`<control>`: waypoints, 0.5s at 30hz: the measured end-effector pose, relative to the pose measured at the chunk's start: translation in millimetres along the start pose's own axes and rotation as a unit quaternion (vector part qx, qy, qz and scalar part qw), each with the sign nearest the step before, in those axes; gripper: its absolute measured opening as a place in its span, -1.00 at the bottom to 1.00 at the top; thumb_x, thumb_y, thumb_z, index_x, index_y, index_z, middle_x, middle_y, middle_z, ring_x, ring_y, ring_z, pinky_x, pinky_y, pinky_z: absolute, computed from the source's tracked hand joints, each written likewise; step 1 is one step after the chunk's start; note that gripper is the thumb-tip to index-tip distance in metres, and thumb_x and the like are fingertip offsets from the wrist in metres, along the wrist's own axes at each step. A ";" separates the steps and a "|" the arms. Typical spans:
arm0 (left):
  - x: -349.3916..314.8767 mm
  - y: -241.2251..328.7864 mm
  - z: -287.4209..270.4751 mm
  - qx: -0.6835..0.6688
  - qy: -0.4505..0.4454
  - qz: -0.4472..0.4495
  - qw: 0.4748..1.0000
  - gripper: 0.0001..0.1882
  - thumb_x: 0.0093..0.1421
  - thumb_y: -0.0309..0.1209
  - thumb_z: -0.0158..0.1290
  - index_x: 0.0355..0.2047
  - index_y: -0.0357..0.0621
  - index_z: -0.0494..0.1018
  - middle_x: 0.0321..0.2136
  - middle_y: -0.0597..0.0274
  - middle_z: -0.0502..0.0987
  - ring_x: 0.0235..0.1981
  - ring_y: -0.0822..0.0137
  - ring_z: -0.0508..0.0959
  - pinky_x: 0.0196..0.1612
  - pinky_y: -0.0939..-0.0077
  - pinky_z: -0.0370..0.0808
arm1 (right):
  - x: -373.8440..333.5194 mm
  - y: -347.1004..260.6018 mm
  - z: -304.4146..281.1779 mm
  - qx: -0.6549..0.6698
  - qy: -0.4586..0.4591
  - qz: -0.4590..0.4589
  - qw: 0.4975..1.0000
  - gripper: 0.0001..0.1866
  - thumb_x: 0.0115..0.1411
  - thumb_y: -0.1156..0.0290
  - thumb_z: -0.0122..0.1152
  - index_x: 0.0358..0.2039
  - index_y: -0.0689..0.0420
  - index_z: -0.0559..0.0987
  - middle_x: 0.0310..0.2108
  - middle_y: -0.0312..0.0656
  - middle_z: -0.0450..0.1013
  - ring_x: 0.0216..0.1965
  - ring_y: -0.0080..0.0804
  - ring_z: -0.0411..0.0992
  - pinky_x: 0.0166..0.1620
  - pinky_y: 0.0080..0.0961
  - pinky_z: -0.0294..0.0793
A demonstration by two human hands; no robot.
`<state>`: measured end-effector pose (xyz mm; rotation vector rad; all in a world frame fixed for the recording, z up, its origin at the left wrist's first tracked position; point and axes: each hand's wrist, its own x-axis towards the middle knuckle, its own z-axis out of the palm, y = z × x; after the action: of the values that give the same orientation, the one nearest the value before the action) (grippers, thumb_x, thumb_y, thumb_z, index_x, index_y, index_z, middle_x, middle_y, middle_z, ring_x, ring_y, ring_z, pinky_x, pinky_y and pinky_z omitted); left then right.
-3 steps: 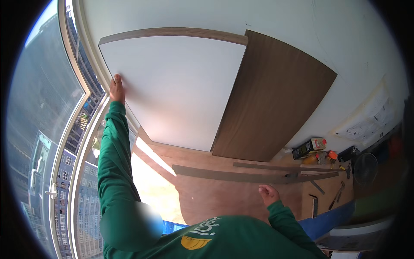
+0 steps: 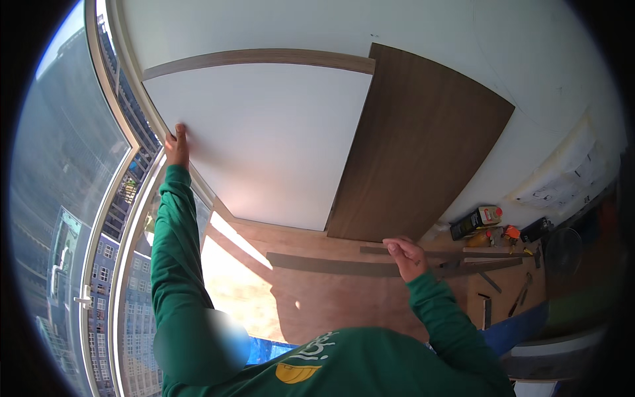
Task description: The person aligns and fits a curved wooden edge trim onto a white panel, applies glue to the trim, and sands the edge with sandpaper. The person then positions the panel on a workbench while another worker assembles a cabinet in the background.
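Note:
A white panel (image 2: 264, 139) with a wood-grain top edge leans back against the wall, close to the window frame. My left hand (image 2: 177, 147) is closed on its left edge, thumb on the white face; the fingers behind the edge are partly hidden. Right of it leans a brown wood-grain panel (image 2: 417, 139), partly behind the white one. My right hand (image 2: 408, 258) is raised in front of the panels' lower part, above long narrow brown strips (image 2: 331, 265) on the work surface. Its fingers are loosely bent, the thumb stands apart, and nothing shows in it.
An open window (image 2: 73, 165) runs along my left side. At the right stand a dark can (image 2: 476, 223) and small bottles. Hand tools (image 2: 520, 294) lie on a board there. A paper drawing (image 2: 562, 172) is taped to the wall, and a clear round container (image 2: 562, 253) sits near it.
My right hand has moved up and forward, and its fingers have loosened from a curl. The white panel's top edge sits slightly lower in view, with my left hand still on it.

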<state>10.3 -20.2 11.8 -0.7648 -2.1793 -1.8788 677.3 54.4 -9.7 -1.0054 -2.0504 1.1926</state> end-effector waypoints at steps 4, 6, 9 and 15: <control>-32.5 4.3 -10.1 0.009 0.056 0.053 0.997 -0.06 0.25 0.43 -0.09 -0.05 -0.42 0.44 -0.19 -0.05 0.53 -0.18 0.13 0.53 -0.07 0.24 0.47 | 81.8 -105.5 2.3 0.088 0.051 -0.217 0.971 -0.56 0.51 0.23 -0.03 0.25 0.22 0.44 0.16 -0.13 0.43 0.23 -0.32 0.37 0.25 -0.40 0.35; -41.3 7.1 -19.7 -0.005 0.038 0.077 0.996 -0.08 0.28 0.41 -0.10 -0.06 -0.42 0.43 -0.20 -0.06 0.53 -0.18 0.11 0.53 -0.05 0.24 0.46 | 108.1 -151.8 4.1 0.152 0.092 -0.264 0.948 -0.51 0.52 0.18 -0.05 0.30 0.21 0.40 0.20 -0.12 0.41 0.28 -0.30 0.33 0.28 -0.32 0.33; -52.6 7.3 -27.4 0.002 0.052 0.066 0.996 -0.16 0.33 0.35 -0.13 -0.11 -0.39 0.43 -0.23 -0.07 0.54 -0.20 0.08 0.53 -0.07 0.22 0.46 | 136.7 -199.3 -2.2 0.296 0.057 -0.233 0.925 -0.54 0.47 0.13 0.07 0.19 0.18 0.50 0.06 -0.21 0.48 0.11 -0.43 0.39 0.17 -0.41 0.39; -57.8 -2.4 -28.2 -0.057 0.056 0.066 0.995 -0.18 0.30 0.39 -0.10 -0.17 -0.30 0.41 -0.36 0.19 0.45 -0.32 0.30 0.44 -0.22 0.35 0.44 | 141.3 -219.6 9.0 0.400 0.034 -0.156 0.902 -0.61 0.36 0.03 0.23 -0.15 0.14 0.63 -0.41 -0.48 0.36 -0.35 -0.67 0.25 -0.23 -0.58 0.31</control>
<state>52.9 -63.1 -10.3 -0.7822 -1.9208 -1.9427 519.5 95.1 194.6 -0.2960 -1.3586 1.5760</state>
